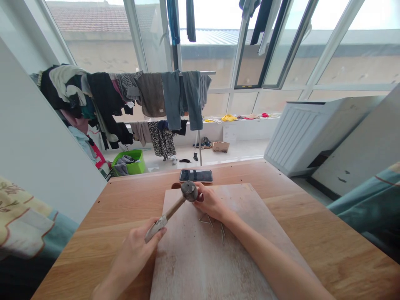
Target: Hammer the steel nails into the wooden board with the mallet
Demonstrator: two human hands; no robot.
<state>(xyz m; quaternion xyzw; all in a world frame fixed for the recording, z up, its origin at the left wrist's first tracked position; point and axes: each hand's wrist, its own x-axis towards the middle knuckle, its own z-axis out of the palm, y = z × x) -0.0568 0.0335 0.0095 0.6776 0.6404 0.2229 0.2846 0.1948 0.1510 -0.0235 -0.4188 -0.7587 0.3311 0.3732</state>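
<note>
My left hand (137,241) is wrapped round the pale grip of a hammer (175,207), which slants up and away over the board. Its dark, rounded head (189,191) hides part of my right hand (211,202). The right hand's fingers are curled just behind and beside that head; a dark reddish-brown bit shows at them, too covered to name. A brown rounded thing (176,186) peeks out left of the hammer head. Several nails (223,234) lie loose on the whitish wooden board (200,262), near my right wrist.
A phone (196,176) lies beyond the board on the wooden table (125,208). Past the table's far edge are a laden clothes rack (198,146), a green basket (142,162) and a small cardboard box (220,146). A white ribbed cabinet (290,133) stands right; curtains hang both sides.
</note>
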